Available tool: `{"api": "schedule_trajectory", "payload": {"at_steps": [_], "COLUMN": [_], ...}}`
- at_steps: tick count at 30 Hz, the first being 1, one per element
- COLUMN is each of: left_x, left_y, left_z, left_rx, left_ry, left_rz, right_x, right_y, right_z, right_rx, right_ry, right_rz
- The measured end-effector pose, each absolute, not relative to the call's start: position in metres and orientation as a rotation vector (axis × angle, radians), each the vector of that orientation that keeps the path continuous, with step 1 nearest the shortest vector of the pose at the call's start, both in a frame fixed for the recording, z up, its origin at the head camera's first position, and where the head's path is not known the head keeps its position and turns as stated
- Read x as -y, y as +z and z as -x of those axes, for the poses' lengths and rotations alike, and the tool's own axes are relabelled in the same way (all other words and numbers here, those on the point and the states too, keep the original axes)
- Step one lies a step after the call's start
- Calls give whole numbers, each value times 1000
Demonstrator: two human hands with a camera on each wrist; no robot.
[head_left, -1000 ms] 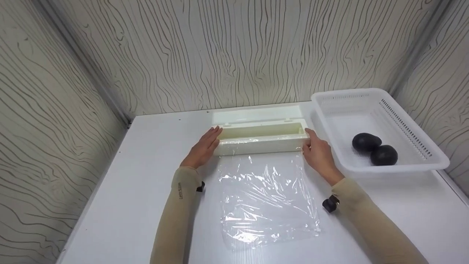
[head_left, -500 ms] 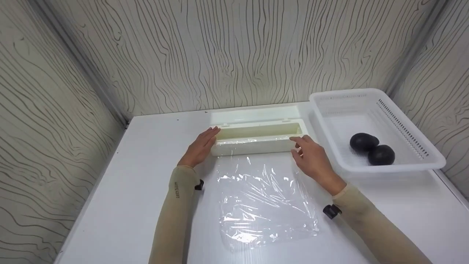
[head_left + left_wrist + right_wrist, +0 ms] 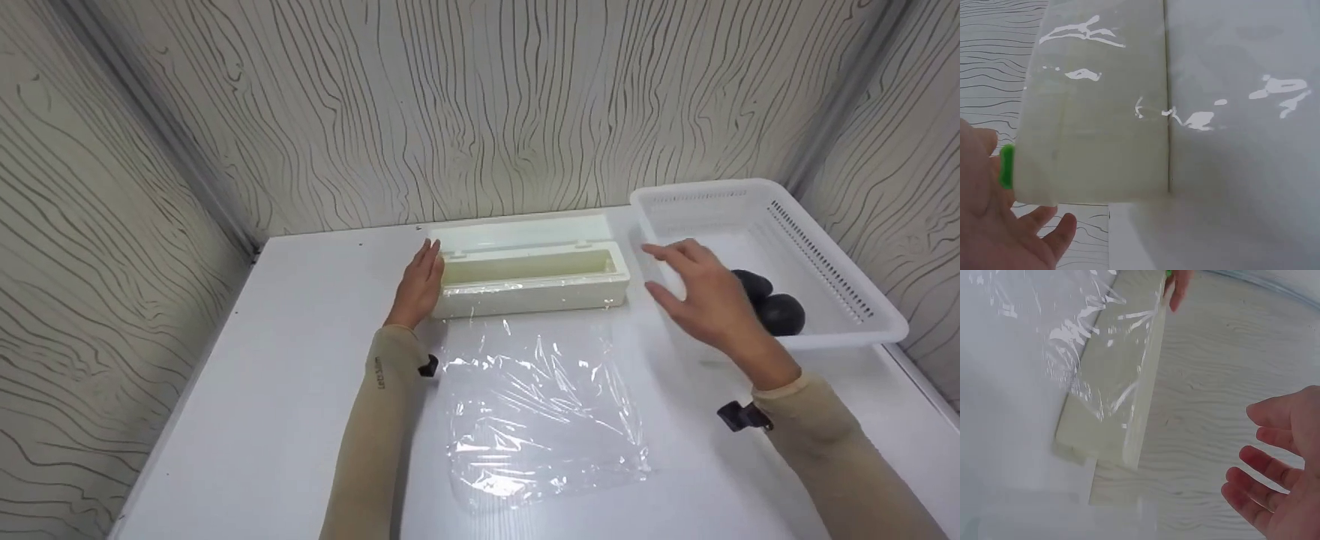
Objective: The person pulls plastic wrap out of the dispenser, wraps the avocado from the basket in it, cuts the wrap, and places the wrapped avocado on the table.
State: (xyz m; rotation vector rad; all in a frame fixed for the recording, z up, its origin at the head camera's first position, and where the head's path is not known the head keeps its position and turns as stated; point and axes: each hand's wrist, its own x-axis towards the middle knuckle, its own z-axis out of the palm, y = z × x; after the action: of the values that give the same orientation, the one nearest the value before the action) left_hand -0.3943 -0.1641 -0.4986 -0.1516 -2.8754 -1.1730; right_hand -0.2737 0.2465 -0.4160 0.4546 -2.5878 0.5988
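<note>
A long cream plastic wrap dispenser box (image 3: 532, 296) lies at the back of the table with its lid raised behind it. From its front edge a sheet of clear plastic wrap (image 3: 540, 420) spreads toward the person, wrinkled and shiny. The left hand (image 3: 420, 285) rests at the box's left end with fingers straight. In the left wrist view a small green piece (image 3: 1006, 166) shows at the box edge beside that hand. The right hand (image 3: 709, 292) hovers between box and basket, overlapping the basket's rim in the head view. Its fingers are spread and nothing is in them.
To the right stands a white plastic basket (image 3: 840, 339) with slotted sides. Two dark oval things (image 3: 781, 313) lie in it, one partly hidden by the right hand. Wood-grain patterned panels (image 3: 480, 112) wall the white table (image 3: 285, 360) at back and sides.
The right hand has let go of the box's right end and moved right, toward the basket. The left hand has straightened upward slightly along the box's left end.
</note>
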Motion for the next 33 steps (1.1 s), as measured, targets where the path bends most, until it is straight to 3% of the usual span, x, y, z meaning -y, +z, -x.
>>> {"api": "schedule_trajectory", "payload": {"at_steps": [19, 33], "left_x": [161, 161], "left_y": [-509, -512], "left_z": [398, 401], "left_rx": [2940, 2926], "left_ry": [-1035, -1023], "left_rz": [148, 156], "right_x": [-365, -391], "right_y": [-391, -400], "right_z": [336, 366], "right_rx": [2970, 3217], "right_ry": [494, 548], "right_rz": [-294, -246]}}
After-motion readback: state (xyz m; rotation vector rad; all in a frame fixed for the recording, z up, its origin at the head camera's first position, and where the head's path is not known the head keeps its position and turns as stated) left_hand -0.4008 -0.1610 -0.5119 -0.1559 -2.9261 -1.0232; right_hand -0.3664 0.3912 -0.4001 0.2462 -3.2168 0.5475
